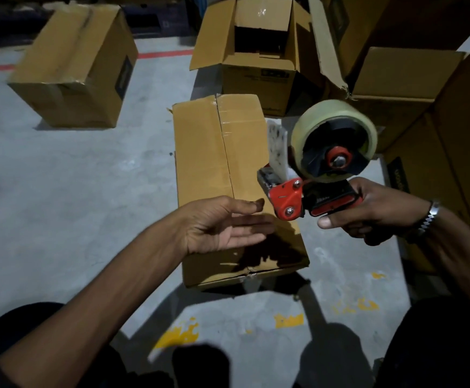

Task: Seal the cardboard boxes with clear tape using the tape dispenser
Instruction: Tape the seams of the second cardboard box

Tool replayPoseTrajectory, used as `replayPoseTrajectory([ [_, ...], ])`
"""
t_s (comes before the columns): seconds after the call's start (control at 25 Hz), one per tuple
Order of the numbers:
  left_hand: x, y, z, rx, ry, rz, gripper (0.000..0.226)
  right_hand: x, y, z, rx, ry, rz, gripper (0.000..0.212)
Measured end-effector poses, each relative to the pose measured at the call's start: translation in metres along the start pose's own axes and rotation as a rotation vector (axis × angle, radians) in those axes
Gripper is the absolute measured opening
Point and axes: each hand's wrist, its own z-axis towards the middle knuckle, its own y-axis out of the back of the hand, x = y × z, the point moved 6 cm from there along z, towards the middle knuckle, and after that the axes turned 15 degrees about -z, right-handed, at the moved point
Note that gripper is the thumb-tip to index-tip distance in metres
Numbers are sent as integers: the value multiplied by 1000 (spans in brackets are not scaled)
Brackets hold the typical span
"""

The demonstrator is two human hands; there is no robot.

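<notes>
A closed cardboard box [74, 65] sits at far left on the grey concrete floor [60, 191]; the left hand [222, 225] hovers palm-up over the central flat box [222, 169], fingers [253, 222] straight and relaxed, holding nothing; that box's centre seam carries clear tape; behind it stands an open-flapped box [259, 51]; the right hand [374, 211], with a metal wristwatch [428, 218], grips the red tape dispenser [312, 189] handle above the box's right edge, its clear tape roll [334, 141] uppermost.
</notes>
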Motion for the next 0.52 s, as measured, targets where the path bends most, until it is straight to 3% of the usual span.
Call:
replayPoseTrajectory([
  [0.12, -10, 22, -5, -140, -156, 232, 14, 2, -14, 15, 38, 18, -26, 36],
  [0.24, -8, 52, -18, -256, -243, 392, 26, 16, -36, 25, 85, 47, -118, 24],
  [0.52, 24, 126, -57, -490, -291, 556, 18, 3, -109, 46, 81, 246, -399, 44],
])
